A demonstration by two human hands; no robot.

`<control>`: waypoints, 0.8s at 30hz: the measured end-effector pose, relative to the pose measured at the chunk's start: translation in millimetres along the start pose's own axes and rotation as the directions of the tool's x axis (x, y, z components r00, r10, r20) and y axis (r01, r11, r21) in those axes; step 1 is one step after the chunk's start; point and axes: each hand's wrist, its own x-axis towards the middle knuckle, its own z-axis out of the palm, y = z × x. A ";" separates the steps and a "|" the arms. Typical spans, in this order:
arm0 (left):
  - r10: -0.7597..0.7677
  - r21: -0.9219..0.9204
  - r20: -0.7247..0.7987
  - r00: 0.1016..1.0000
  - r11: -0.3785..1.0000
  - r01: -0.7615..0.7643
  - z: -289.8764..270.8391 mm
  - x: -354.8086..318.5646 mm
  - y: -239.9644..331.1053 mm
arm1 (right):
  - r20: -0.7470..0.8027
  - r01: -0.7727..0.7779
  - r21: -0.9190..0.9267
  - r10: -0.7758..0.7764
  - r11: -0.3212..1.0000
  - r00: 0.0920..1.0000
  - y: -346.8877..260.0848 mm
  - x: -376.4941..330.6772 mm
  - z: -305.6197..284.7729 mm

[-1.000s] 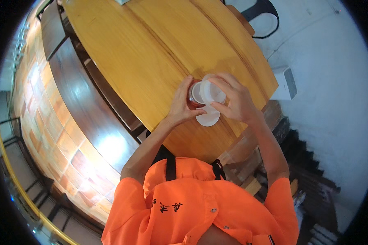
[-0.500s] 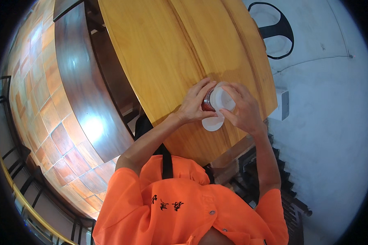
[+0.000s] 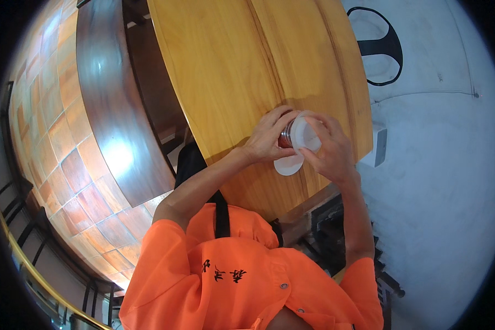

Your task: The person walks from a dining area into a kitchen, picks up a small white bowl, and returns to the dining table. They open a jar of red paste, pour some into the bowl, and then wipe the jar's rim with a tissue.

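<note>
A clear jar [image 3: 285,137] with reddish contents is tilted on its side above the table, its mouth end toward the right. My left hand [image 3: 269,133] is wrapped round the jar's body. A round white lid [image 3: 307,135] covers the jar's mouth end, and my right hand [image 3: 335,148] grips it by the rim, thumb below and fingers above. Under the jar, a flat white disc [image 3: 289,165] lies on the table, partly hidden by the jar and my left hand.
The yellow wooden table [image 3: 231,66] spreads ahead of me. A dark wooden bench [image 3: 107,99] stands left of it on a tiled floor [image 3: 71,181]. Beyond the table's right edge are a black-framed chair back [image 3: 382,47] and a white box [image 3: 379,144].
The view has shifted slightly, so the table and bench appear displaced. Both hands keep their hold on the jar and lid, with the lid now seen a little more squarely.
</note>
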 end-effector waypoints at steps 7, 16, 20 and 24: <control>-0.019 -0.024 -0.007 1.000 1.000 0.019 1.8 -1.8 -2.2 | 0.035 0.018 -0.038 -0.016 0.999 0.999 -3.6 3.7 2.0; 0.030 0.043 -0.109 0.994 0.999 -0.026 5.1 -0.1 -1.8 | 0.063 -0.011 -0.063 0.015 0.998 0.998 0.5 7.4 6.4; 0.025 0.037 -0.122 0.992 0.999 -0.021 6.9 -1.8 -2.6 | 0.027 -0.119 -0.070 0.121 0.990 0.992 0.5 5.4 16.7; 0.056 0.032 -0.169 0.984 0.998 -0.051 10.0 -4.2 -4.7 | -0.100 -0.225 -0.119 0.214 0.967 0.972 -6.1 5.4 30.6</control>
